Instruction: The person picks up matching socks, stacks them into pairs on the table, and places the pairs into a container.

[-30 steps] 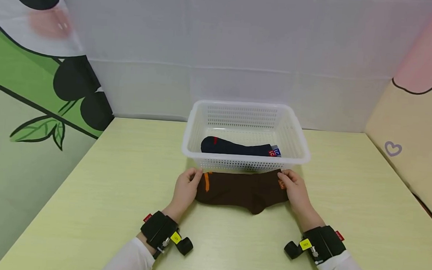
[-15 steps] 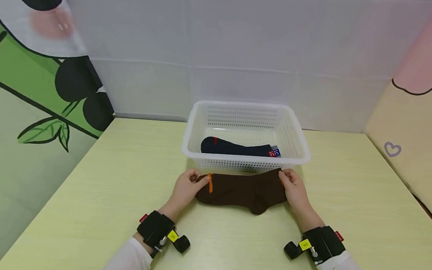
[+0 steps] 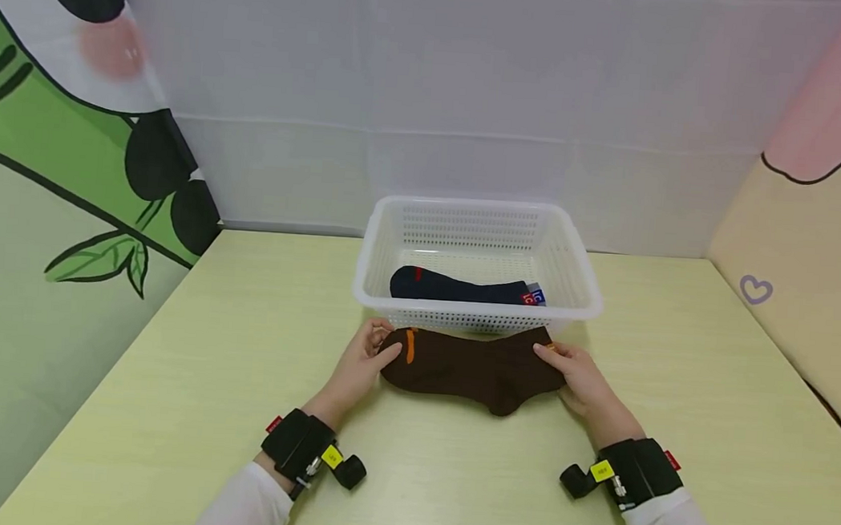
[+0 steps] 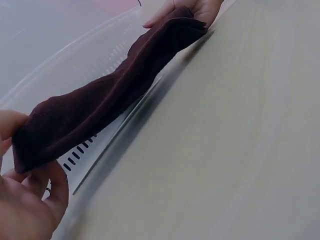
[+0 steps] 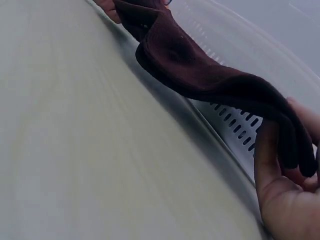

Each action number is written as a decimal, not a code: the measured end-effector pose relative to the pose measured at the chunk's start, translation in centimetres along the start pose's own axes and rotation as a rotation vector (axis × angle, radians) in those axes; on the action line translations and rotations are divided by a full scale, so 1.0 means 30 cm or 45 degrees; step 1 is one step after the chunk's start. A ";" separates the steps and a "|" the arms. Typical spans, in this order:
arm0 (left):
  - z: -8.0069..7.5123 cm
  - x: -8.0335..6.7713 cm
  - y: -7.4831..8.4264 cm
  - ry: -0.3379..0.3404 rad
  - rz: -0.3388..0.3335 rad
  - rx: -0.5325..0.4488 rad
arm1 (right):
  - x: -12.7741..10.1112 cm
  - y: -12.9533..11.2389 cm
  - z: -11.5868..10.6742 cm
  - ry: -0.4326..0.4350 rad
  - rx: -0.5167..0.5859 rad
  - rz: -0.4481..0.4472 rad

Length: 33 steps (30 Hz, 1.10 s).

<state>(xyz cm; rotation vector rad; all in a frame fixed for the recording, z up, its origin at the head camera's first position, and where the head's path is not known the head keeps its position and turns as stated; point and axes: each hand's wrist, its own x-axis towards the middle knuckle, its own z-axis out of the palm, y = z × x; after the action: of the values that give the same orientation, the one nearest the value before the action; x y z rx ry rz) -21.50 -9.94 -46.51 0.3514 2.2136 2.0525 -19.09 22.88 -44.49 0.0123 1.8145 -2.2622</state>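
Head view: soft brown knit sock (image 3: 472,368), perforated white plastic basket (image 3: 578,284).

Your right hand (image 5: 285,200): its grip pinches one end of the brown sock (image 5: 200,65).
Sock: it sags between your hands, lifted off the pale surface (image 5: 75,150).
Your left hand (image 5: 112,7): holds the far end.
Basket (image 5: 235,120): white slotted wall just behind the sock.

A white perforated basket (image 3: 585,293) sits on the pale green table (image 3: 706,440) just beyond both hands, a navy sock (image 3: 455,287) inside it
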 end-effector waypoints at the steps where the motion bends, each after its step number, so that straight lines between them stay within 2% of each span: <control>1: 0.000 -0.001 0.000 0.022 0.019 -0.027 | -0.003 -0.002 -0.003 -0.030 0.036 0.007; 3: 0.000 -0.001 -0.002 0.047 0.053 -0.070 | -0.006 -0.005 -0.006 -0.078 0.068 0.001; 6: 0.000 -0.006 -0.002 0.077 0.076 -0.094 | -0.007 -0.008 -0.003 -0.108 0.035 -0.004; 10: 0.005 -0.013 0.004 0.111 0.073 -0.037 | -0.010 -0.012 0.004 -0.118 -0.073 0.003; 14: 0.004 -0.018 0.015 0.142 0.071 0.025 | -0.013 -0.011 0.011 -0.147 -0.085 -0.036; 19: 0.004 -0.029 0.040 0.127 0.115 0.022 | -0.028 -0.018 -0.004 -0.331 -0.027 -0.159; 22: 0.006 -0.045 0.068 0.086 0.163 0.027 | -0.040 -0.038 -0.018 -0.463 -0.038 -0.228; 25: 0.004 -0.052 0.104 0.051 0.239 0.031 | -0.044 -0.069 -0.024 -0.531 -0.068 -0.278; 29: -0.008 -0.039 0.165 0.031 0.338 0.014 | -0.043 -0.132 -0.018 -0.531 -0.094 -0.291; 33: -0.026 -0.006 0.231 0.035 0.367 0.038 | -0.034 -0.204 -0.005 -0.499 -0.085 -0.320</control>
<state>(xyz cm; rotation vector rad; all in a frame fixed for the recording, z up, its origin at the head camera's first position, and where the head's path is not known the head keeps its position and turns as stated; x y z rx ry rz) -20.82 -10.30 -39.58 0.6860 2.3295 2.1714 -19.30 24.42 -38.48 -0.6576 1.7511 -2.1606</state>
